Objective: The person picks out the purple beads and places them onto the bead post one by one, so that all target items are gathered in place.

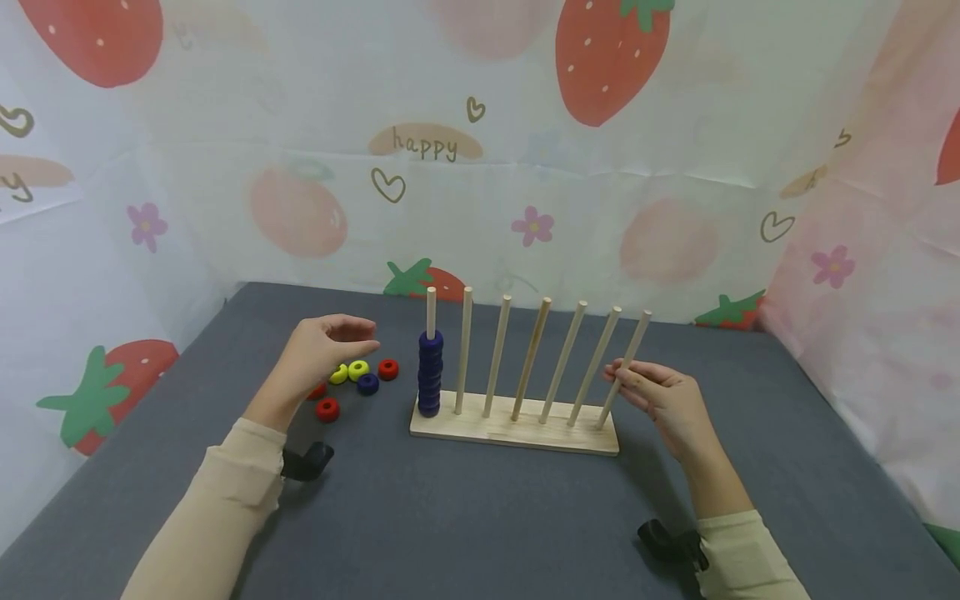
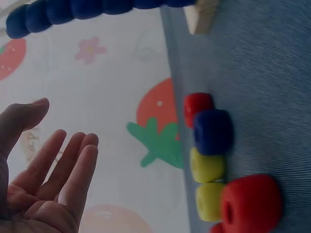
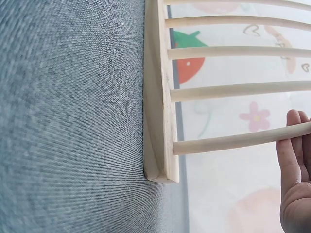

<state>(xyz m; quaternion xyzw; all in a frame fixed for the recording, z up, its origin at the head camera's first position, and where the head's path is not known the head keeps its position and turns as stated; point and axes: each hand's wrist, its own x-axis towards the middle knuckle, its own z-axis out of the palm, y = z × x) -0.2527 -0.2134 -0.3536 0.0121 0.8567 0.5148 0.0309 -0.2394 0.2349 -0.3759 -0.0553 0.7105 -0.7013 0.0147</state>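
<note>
A wooden stand point(image 1: 517, 427) with several upright pegs is in the middle of the head view. Dark blue beads point(image 1: 430, 375) are stacked on its leftmost peg; the other pegs are bare. My right hand point(image 1: 667, 404) holds the rightmost peg point(image 1: 637, 333) between thumb and fingers; in the right wrist view that peg crosses the fingers. My left hand point(image 1: 322, 350) hovers above loose beads with nothing in it, thumb and fingers apart. Under and beside it lie red beads point(image 1: 327, 409), a blue bead point(image 1: 367, 383) and yellow beads point(image 1: 358, 369). The left hand partly hides some.
A dark grey cloth point(image 1: 465, 517) covers the table. Behind and at both sides hangs a white curtain point(image 1: 450, 208) printed with strawberries. Black wrist mounts point(image 1: 307, 462) sit at both sleeves.
</note>
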